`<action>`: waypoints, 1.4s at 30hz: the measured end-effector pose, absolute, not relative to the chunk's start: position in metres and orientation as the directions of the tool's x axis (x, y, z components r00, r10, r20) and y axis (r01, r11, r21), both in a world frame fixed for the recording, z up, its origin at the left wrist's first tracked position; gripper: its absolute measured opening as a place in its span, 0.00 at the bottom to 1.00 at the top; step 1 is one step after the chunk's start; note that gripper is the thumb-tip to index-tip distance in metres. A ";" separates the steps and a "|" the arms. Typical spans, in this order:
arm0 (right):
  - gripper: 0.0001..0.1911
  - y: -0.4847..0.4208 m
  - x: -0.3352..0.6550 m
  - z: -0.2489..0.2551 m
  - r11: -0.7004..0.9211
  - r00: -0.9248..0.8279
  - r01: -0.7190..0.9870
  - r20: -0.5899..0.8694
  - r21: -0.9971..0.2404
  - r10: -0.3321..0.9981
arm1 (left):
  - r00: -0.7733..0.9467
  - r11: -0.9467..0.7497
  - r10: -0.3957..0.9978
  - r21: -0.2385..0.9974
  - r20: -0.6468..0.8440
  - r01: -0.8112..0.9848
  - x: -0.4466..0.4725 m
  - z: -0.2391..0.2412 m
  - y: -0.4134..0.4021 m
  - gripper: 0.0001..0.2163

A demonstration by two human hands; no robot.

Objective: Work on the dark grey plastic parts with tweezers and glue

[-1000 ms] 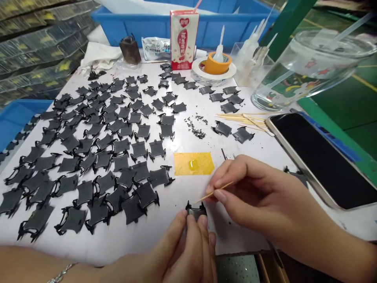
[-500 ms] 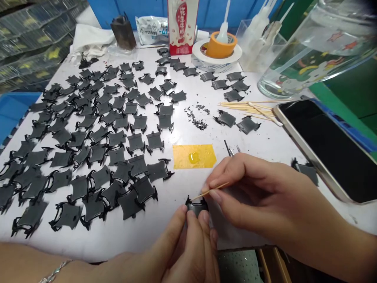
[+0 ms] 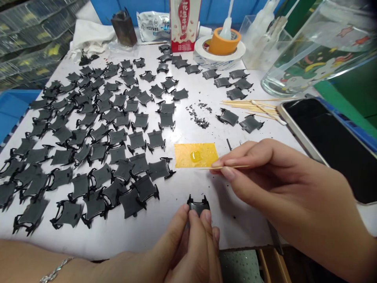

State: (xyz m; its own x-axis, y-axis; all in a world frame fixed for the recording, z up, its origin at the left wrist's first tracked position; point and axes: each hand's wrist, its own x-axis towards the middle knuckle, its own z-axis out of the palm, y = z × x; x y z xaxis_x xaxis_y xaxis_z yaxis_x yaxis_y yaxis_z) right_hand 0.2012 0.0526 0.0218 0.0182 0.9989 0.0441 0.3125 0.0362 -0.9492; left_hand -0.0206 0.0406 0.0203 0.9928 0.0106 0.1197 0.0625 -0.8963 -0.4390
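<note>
At the front edge of the table my left hand (image 3: 193,243) is closed on a small black plastic part (image 3: 198,206), its two prongs pointing away from me. My right hand (image 3: 265,181) pinches a thin wooden toothpick (image 3: 232,168) between thumb and fingers, held nearly level. The toothpick's left end lies along the near edge of a yellow tape piece (image 3: 179,156). On that tape sits a glossy drop of clear liquid (image 3: 194,156). Partly behind my right hand, a thin dark tool tip (image 3: 229,144) shows.
Many similar black parts (image 3: 118,137) cover the left side. Black scraps (image 3: 200,118), toothpicks (image 3: 250,105) and a phone (image 3: 332,145) lie to the right. A water jug (image 3: 294,74), tape rolls (image 3: 224,41) and a red-and-white carton (image 3: 185,27) stand at the back.
My right hand has lifted the toothpick away from the black part and moved it up and right to the yellow tape. My left hand still holds the part in nearly the same place.
</note>
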 end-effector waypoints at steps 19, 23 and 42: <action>0.04 0.057 0.202 0.018 0.045 0.050 0.437 0.074 -0.898 0.996 | 0.995 -0.902 -0.011 -0.431 0.099 0.033 -0.024 0.025 0.041 0.14; 0.07 0.057 0.204 0.021 0.031 0.043 0.296 0.046 -0.955 0.998 | 0.995 -0.898 0.014 -0.437 0.103 0.058 -0.024 0.025 0.040 0.14; 0.08 0.051 0.207 0.022 0.032 -0.168 0.358 -0.031 -0.933 0.985 | 0.991 -0.904 -0.026 -0.427 0.129 0.032 -0.022 0.026 0.046 0.13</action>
State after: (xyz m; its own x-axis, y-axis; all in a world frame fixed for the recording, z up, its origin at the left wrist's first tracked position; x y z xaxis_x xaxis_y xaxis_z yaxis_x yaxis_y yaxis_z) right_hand 0.2070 0.0509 0.0216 -0.1685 0.9852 -0.0311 0.3579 0.0317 -0.9332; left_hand -0.0217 0.0458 0.0260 0.9913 -0.0257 0.1291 0.0321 -0.9039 -0.4266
